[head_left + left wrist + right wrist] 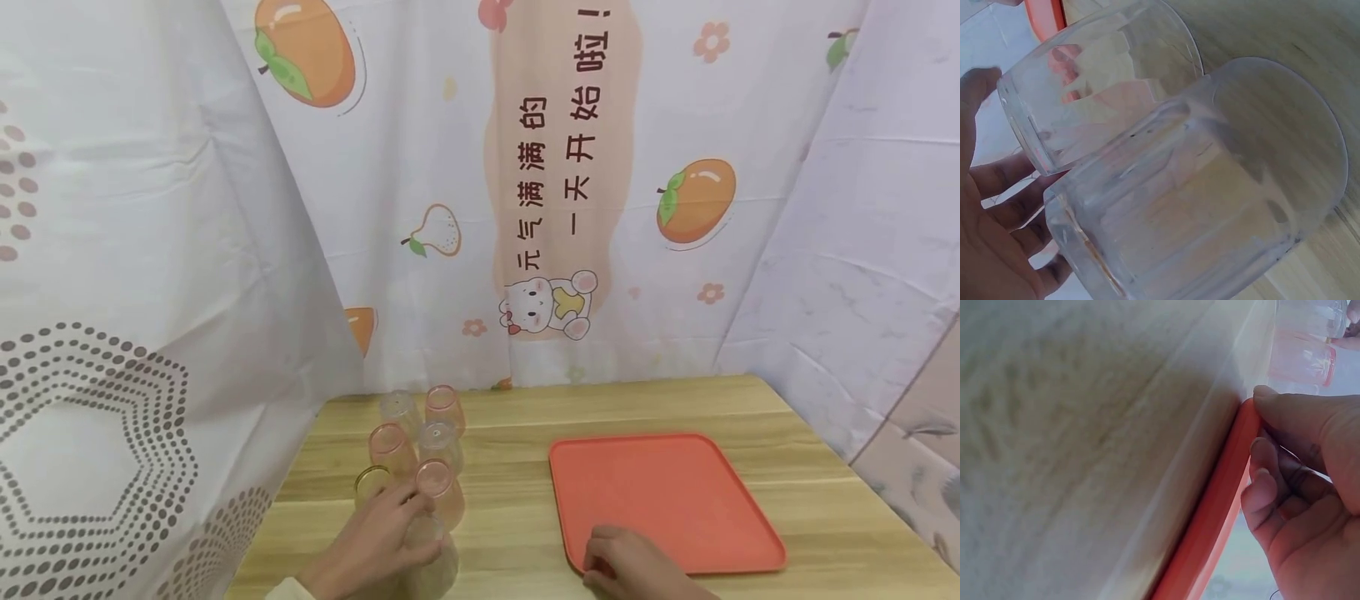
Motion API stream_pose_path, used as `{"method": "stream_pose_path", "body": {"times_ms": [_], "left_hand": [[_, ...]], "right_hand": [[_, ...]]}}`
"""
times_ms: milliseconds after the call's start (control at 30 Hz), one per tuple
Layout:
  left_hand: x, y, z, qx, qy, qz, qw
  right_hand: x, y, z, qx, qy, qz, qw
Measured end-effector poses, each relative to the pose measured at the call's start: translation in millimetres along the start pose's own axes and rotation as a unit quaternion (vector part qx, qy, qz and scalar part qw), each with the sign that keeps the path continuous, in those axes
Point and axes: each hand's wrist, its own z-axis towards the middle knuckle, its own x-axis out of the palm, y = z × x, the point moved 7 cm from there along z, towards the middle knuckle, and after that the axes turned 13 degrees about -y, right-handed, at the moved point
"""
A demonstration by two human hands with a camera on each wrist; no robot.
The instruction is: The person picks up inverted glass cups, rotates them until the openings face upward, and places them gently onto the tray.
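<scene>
At the near end of a cluster of upside-down glasses, my left hand (pixel 382 533) reaches down over a clear glass (pixel 431 571). Its thumb and fingers lie on either side of that glass's upturned base, which the left wrist view shows as the farther glass (pixel 1110 81). A second clear glass (pixel 1197 194) stands nearer that camera. Just beyond the hand are a yellow-rimmed glass (pixel 371 482) and a pink glass (pixel 444 500). My right hand (pixel 626 562) pinches the near left corner of a flat orange-red tray (pixel 660 500), thumb against its rim (pixel 1225 481).
Behind these stand more upturned glasses: pink ones (pixel 392 446) and clear ones (pixel 441 442), packed close together. The wooden table (pixel 510 467) shows between the glasses and the tray. Printed white cloth (pixel 435 167) hangs behind and at both sides.
</scene>
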Motion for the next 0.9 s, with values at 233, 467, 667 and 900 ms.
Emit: {"method": "stream_pose_path", "body": {"times_ms": [233, 467, 667, 900], "left_hand": [[-0.5, 5.4, -6.7, -0.033, 0.05, 0.005, 0.9982], [0.0, 7.3, -0.8, -0.055, 0.1, -0.016, 0.9934], [1.0, 6.0, -0.7, -0.053, 0.142, -0.04, 0.9877], [1.1, 2.9, -0.1, -0.032, 0.149, -0.045, 0.9873]], "right_hand": [[3.2, 0.1, 1.1, -0.026, -0.008, 0.025, 0.999], [-5.9, 5.2, 6.2, -0.021, -0.001, 0.004, 1.0], [-5.5, 4.2, 5.1, -0.018, 0.003, 0.006, 1.0], [-1.6, 0.3, 2.1, 0.001, 0.006, 0.017, 1.0]]}}
